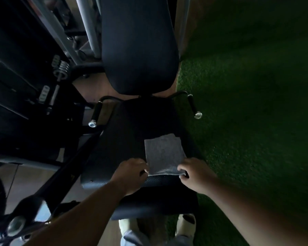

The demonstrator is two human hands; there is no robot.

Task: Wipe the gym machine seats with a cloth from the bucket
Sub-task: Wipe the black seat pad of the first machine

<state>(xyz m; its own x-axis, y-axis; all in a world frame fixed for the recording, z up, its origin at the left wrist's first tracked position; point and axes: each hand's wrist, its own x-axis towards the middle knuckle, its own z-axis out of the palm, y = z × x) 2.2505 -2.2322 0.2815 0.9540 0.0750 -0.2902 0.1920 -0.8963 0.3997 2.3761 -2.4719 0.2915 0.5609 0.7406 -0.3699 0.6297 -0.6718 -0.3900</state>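
A folded grey cloth [163, 154] lies flat on the black padded seat [128, 132] of a gym machine, toward the seat's right front. My left hand [132, 174] pinches the cloth's near left corner. My right hand [196, 174] pinches its near right corner. The black backrest pad [139, 45] rises beyond the seat. No bucket is in view.
Two black side handles with chrome ends flank the seat, one on the left [96, 112] and one on the right [193, 107]. Weight stack and machine frame [48, 82] stand at the left. Green artificial turf [247, 103] covers the floor on the right. My shoes [185, 222] show below the seat.
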